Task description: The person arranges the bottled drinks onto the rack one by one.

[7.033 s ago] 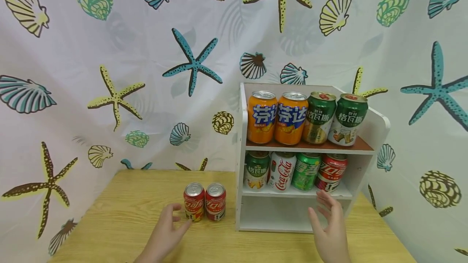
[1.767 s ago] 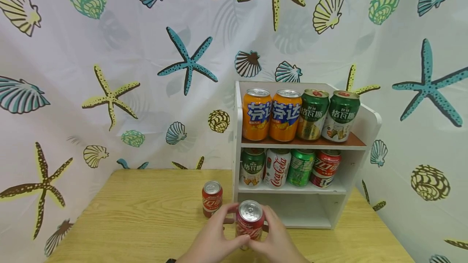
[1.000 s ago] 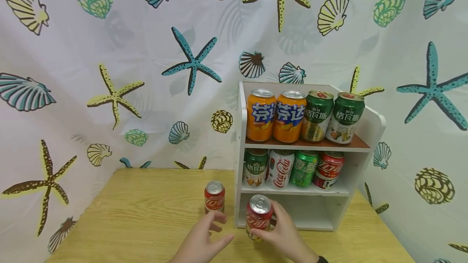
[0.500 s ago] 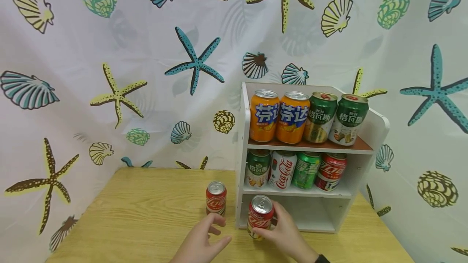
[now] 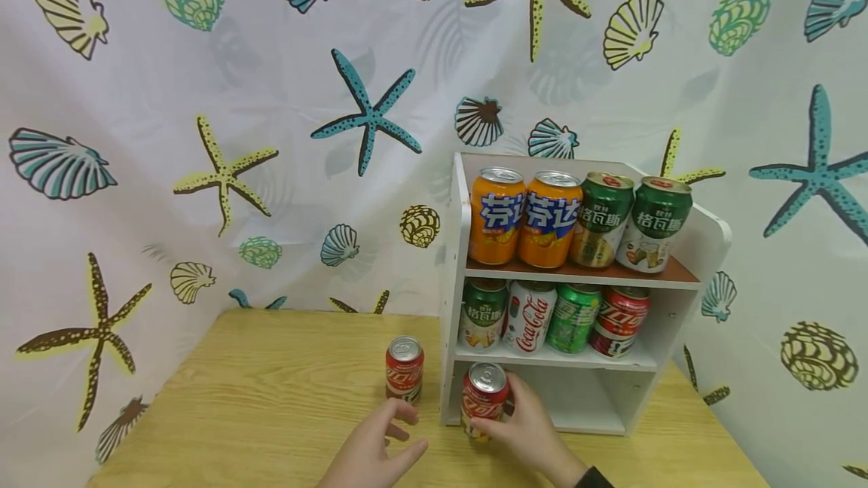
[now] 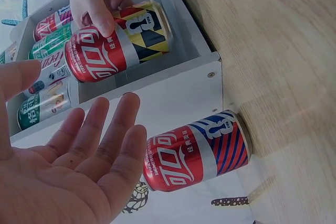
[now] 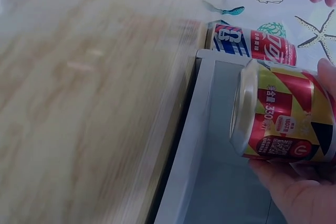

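My right hand (image 5: 532, 428) grips a red cola can (image 5: 483, 404) by its side, thumb in front and fingers behind. The can is upright in the head view, at the front of the shelf unit's bottom compartment (image 5: 583, 396). Yellow and black shapes mark its lower part (image 7: 294, 114) in the right wrist view. Nothing is in my left hand (image 5: 371, 449), whose fingers are spread and loosely bent. Just beyond them a second red cola can (image 5: 404, 376) stands on the table, with blue stripes near its base (image 6: 223, 140) in the left wrist view.
Orange soda cans (image 5: 498, 221) and green-topped cans (image 5: 656, 228) fill the white shelf unit's (image 5: 450, 352) top level. Its middle level holds a green-topped can (image 5: 484, 315), a white can (image 5: 530, 318), a green can (image 5: 573, 320) and a red can (image 5: 619, 322). The wooden table (image 5: 271, 398) extends left.
Both red cans stood side by side on the table; later both hands held one. Now my right hand alone holds it at the bottom compartment, my left hand having let go and moved left.
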A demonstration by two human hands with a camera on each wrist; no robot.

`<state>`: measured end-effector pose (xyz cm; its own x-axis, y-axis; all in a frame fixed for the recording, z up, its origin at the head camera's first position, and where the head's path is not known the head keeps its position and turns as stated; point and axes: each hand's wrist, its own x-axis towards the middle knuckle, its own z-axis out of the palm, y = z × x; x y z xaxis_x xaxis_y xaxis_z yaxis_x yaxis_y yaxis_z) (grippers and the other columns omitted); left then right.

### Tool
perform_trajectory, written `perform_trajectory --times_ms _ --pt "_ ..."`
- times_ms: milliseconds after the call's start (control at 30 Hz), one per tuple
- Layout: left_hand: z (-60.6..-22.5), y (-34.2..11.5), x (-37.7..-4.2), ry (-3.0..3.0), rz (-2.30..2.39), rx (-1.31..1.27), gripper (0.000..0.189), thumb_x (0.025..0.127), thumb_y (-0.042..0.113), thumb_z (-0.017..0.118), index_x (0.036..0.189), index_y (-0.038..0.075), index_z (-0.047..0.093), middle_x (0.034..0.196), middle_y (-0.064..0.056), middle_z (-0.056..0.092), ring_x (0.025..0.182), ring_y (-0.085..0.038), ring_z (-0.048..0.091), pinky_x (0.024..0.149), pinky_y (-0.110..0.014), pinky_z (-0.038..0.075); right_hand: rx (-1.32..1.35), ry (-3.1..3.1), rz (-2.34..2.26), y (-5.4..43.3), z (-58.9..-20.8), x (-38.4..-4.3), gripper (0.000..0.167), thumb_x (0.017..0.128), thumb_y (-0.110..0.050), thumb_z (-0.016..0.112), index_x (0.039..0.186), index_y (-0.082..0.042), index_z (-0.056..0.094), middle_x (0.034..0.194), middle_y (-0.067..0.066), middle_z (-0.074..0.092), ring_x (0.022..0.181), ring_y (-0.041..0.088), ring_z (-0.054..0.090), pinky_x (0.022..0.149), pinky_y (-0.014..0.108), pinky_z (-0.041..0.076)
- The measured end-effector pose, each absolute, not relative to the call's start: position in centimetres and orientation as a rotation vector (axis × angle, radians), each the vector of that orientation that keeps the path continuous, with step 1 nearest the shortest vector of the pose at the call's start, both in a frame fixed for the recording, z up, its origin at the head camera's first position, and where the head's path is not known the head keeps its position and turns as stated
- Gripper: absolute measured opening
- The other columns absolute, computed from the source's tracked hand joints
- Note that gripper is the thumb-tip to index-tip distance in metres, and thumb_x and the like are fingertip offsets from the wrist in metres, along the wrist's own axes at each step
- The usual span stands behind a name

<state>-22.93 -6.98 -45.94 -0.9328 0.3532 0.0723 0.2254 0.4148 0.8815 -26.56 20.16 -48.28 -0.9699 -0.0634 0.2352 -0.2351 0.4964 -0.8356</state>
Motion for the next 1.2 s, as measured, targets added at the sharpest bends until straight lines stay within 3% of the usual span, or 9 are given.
perform_trajectory --times_ms 433,733,1200 --pt "-46.2 -7.2 -23.0 2.524 1.556 0.491 0.040 0.092 0.037 0.079 0.119 0.012 0.062 0.117 -0.008 0.067 0.099 -0.027 0.068 0.079 -0.050 0.055 0.248 -2.576 1.486 20.0 -48.6 -27.5 0.074 0.073 -0.016 0.094 0.132 0.001 0.055 0.124 0.016 0.066 0.115 0.032 0.066 0.090 0.032 0.059" --pt "-46.2 -7.4 -23.1 2.526 1.546 0.491 0.039 0.092 0.036 0.078 0.118 0.012 0.062 0.117 -0.009 0.068 0.097 -0.024 0.068 0.081 -0.052 0.055 0.214 -2.625 1.421 19.9 -49.0 -28.0 0.082 0.073 -0.020 0.095 0.138 0.005 0.051 0.128 0.019 0.065 0.120 0.036 0.064 0.098 0.045 0.057" --pt "-46.6 -7.5 -23.1 2.513 1.566 0.501 0.039 0.093 0.036 0.078 0.119 0.011 0.063 0.117 -0.009 0.068 0.097 -0.021 0.067 0.083 -0.055 0.055 0.246 -2.654 1.445 20.4 -49.6 -29.0 0.081 0.076 -0.021 0.093 0.140 0.003 0.049 0.130 0.018 0.065 0.123 0.037 0.063 0.105 0.051 0.052"
